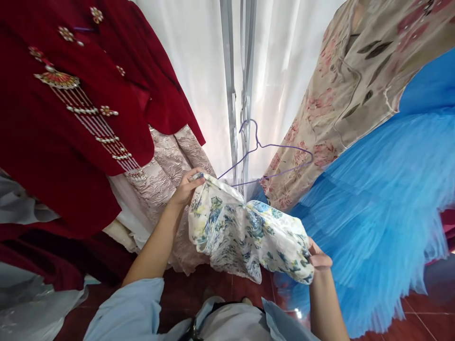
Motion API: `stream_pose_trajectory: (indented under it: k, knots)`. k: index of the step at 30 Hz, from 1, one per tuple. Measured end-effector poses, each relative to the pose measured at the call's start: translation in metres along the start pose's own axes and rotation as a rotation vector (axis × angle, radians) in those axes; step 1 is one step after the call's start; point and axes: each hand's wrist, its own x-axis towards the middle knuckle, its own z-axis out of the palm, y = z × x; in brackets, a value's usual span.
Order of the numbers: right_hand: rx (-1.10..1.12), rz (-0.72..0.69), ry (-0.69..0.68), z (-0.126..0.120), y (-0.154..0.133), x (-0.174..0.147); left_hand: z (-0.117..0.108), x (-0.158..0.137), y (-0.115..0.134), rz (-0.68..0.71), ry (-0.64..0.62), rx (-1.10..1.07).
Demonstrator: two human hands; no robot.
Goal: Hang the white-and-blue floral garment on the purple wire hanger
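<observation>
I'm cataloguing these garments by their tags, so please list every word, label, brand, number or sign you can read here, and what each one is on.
There is no readable text in this view.
The floral garment, held by the left hand and right hand, shows only a flower print, no tag.
The purple wire hanger is bare wire.
The red beaded garment, beige floral dress and blue tulle skirt show no labels.

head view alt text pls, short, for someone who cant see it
Both hands, left hand and right hand, hold up a floral garment near a purple wire hanger, among a red beaded dress and blue tulle skirt.
</observation>
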Motion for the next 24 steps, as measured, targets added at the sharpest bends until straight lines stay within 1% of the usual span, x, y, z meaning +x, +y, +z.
stream_pose_trajectory:
  k: [2, 5, 8, 12, 14, 16, 18, 19, 22, 24]
  knots:
    - [0.043, -0.001, -0.047, 0.007, 0.002, 0.01, -0.007, 0.021, -0.012, -0.025, 0.007, -0.061]
    - [0.085, -0.021, -0.095, 0.014, 0.006, 0.021, -0.02, 0.041, -0.038, -0.061, -0.051, -0.155]
    - [0.073, -0.101, -0.065, 0.028, 0.005, 0.028, -0.035, 0.055, -0.071, -0.085, -0.046, -0.249]
    - [-0.004, -0.271, -0.019, 0.068, -0.012, 0.037, -0.054, 0.074, -0.106, -0.095, 0.086, -0.398]
    - [-0.058, -0.362, 0.015, 0.09, -0.022, 0.044, -0.056, 0.084, -0.115, -0.129, 0.096, -0.467]
    - [-0.122, -0.456, 0.094, 0.104, -0.031, 0.053, -0.05, 0.093, -0.118, -0.229, 0.027, -0.511]
    - [-0.189, -0.543, 0.203, 0.109, -0.038, 0.062, -0.036, 0.101, -0.118, -0.318, -0.043, -0.536]
    - [-0.22, -0.595, 0.274, 0.108, -0.041, 0.066, -0.028, 0.104, -0.118, -0.336, -0.06, -0.54]
    - [-0.298, -0.724, 0.468, 0.099, -0.056, 0.078, -0.002, 0.107, -0.111, -0.298, -0.063, -0.531]
    - [-0.342, -0.734, 0.515, 0.092, -0.067, 0.084, 0.009, 0.103, -0.103, -0.274, -0.107, -0.514]
